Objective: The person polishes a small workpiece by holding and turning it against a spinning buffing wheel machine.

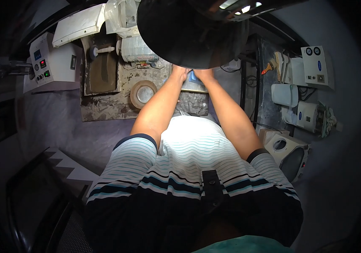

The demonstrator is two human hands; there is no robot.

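Note:
Both forearms reach forward to the workbench, and a large black lamp shade (pixel 184 38) covers most of the hands. Of my left hand (pixel 181 72) only the wrist and base show at the shade's lower edge. My right hand (pixel 204 75) is likewise cut off by the shade, close beside the left one. A blue item (pixel 194 77) lies between the wrists, above a pale flat tray (pixel 195 87). The fingers of both hands are hidden, and what they hold cannot be seen.
A round dusty dish (pixel 135 95) sits left of my left forearm. Further left are a dirty rectangular basin (pixel 101 89) and a white control box (pixel 64 69). On the right bench stand a brush (pixel 269 66), a white container (pixel 285 94) and a gauge unit (pixel 317 67).

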